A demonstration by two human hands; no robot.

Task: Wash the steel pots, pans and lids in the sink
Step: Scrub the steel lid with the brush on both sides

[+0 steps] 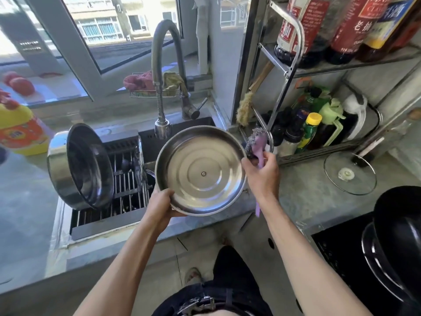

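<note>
Red-labelled bottles (303, 30) on rack's top shelf (341, 65) carried white Chinese characters, partly legible: "山" on the nearest, "老抽" on the next; rest too blurred to read. Yellow detergent jug (18, 131) at far left of counter, orange label w/ writing too small to make out. Steel lid (200, 171) held tilted above sink's right edge, underside facing camera, centre rivet showing, just below faucet head (163, 128). Left hand (159, 207) gripped lid's lower-left rim, thumb curled over the edge. Right hand (262, 174) clenched round purple-handled wire scrubber (256, 144), steel-wool head at lid's upper-right rim, handle end poking out below the wrist. Steel pot (77, 167) lay on its side on drying rack (127, 179) over sink's (148, 142) left half, dark inside turned right; more dishes dimly visible under the rack bars. Pink cloth (139, 82) and yellowish cloth (172, 79) in a wire basket behind the faucet. Bottle brush (245, 108) leant against the shelf rack. Lower shelf crowded w/ sauce bottles, one w/ yellow cap (313, 118), plus a green jug (330, 112). Glass lid (349, 173) lay flat on counter at right, well apart from the hands. Black wok (396, 236) on stove at lower right. Tomatoes (19, 83) on the window ledge at far left.
</note>
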